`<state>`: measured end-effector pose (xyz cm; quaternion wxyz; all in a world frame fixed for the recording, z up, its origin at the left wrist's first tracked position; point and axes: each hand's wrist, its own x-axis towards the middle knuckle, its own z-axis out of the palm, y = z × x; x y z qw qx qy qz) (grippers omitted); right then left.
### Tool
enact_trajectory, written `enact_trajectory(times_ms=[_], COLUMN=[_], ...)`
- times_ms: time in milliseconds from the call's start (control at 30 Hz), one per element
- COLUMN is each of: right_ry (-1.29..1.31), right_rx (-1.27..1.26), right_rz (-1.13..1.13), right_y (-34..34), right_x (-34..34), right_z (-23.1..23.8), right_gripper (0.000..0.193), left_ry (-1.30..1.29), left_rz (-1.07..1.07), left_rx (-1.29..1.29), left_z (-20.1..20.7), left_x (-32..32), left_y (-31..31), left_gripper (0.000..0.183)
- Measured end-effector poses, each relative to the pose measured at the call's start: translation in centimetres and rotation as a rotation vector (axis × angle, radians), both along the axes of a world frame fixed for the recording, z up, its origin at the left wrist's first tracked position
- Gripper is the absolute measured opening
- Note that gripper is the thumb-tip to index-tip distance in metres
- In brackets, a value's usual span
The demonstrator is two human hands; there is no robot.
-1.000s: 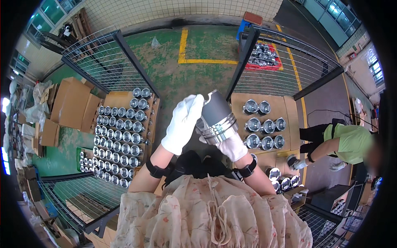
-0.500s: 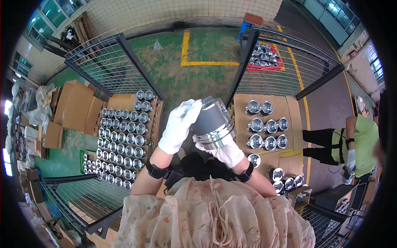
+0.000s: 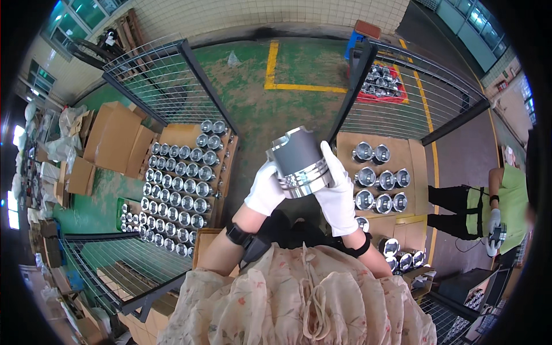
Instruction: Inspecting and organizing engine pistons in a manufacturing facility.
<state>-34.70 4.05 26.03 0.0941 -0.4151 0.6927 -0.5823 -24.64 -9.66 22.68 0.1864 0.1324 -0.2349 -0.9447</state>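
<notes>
In front of me I hold an engine piston (image 3: 299,161) up between both white-gloved hands. Its skirt is dark grey and its ringed crown end is shiny metal, turned toward me. My left hand (image 3: 267,190) grips it low on the left side, with the fingertips partly hidden behind it. Against its right side lies my right hand (image 3: 336,192), thumb or finger pointing up along the skirt. Rows of similar pistons (image 3: 184,185) stand on the cardboard-covered stand to my left. Several more pistons (image 3: 376,178) stand on cardboard to my right.
Black wire-mesh panels (image 3: 167,86) rise at the far sides of both stands. A red crate (image 3: 382,86) of pistons sits far right beside a stool (image 3: 363,31). Cardboard boxes (image 3: 115,138) are at left. At right, a person in a green top (image 3: 509,198) holds a metal part.
The piston has been turned and shows a different side. My left hand has slid from its upper end down to its lower left; my right hand has moved up its right side.
</notes>
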Motion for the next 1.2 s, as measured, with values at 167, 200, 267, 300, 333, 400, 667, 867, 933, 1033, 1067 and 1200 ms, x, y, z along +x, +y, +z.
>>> enact_trajectory(times_ms=[167,200,267,300,333,400,667,867,933,1033,1067,1200], right_ry=[0.165,0.019,-0.45,-0.524,-0.522,-1.44,-1.357,-1.441,-1.274,-1.318,-1.081,-0.682], right_rx=[0.065,-0.037,-0.272,-0.439,-0.439,-0.567,-0.531,-0.475,-0.349,-0.277,-0.202,0.186], right_rz=[0.009,0.048,0.213,0.321,0.309,0.423,0.54,0.525,0.42,0.275,0.197,0.105], right_y=[0.7,0.6,0.4,0.2,0.1,-0.2,-0.6,0.0,1.2,3.0,3.6,8.1], right_x=[0.9,1.0,1.2,1.0,1.3,1.3,-2.6,-3.2,-3.7,-5.7,-6.1,-7.3], right_z=[0.7,-0.2,-2.3,-3.3,-2.6,-2.0,1.0,0.4,-2.5,-3.6,-4.1,-2.6], right_gripper=[0.077,0.082,0.101,0.103,0.103,0.068,0.061,0.057,0.05,0.056,0.059,0.045], left_ry=[0.349,0.208,0.096,-0.018,0.034,-0.233,-0.058,-0.04,-0.077,-0.341,-0.334,-0.281], left_rz=[-0.11,-0.101,0.015,0.137,0.207,0.264,0.324,0.367,0.54,0.413,0.405,0.299], left_rx=[0.174,0.217,0.194,0.17,0.032,-0.548,-1.605,-1.647,-1.876,-1.982,-1.984,-2.045], left_z=[1.7,1.1,-0.2,-0.7,0.0,4.1,3.7,4.1,6.2,6.7,6.3,5.3], left_x=[-1.2,-1.3,-1.3,-1.4,-1.1,-0.4,0.2,-0.7,-1.8,-2.2,-2.2,-3.3], left_y=[0.5,0.3,0.5,0.7,1.1,3.0,3.4,3.7,4.9,6.1,6.1,6.7], left_gripper=[0.042,0.047,0.049,0.051,0.058,0.067,0.118,0.113,0.101,0.093,0.093,0.084])
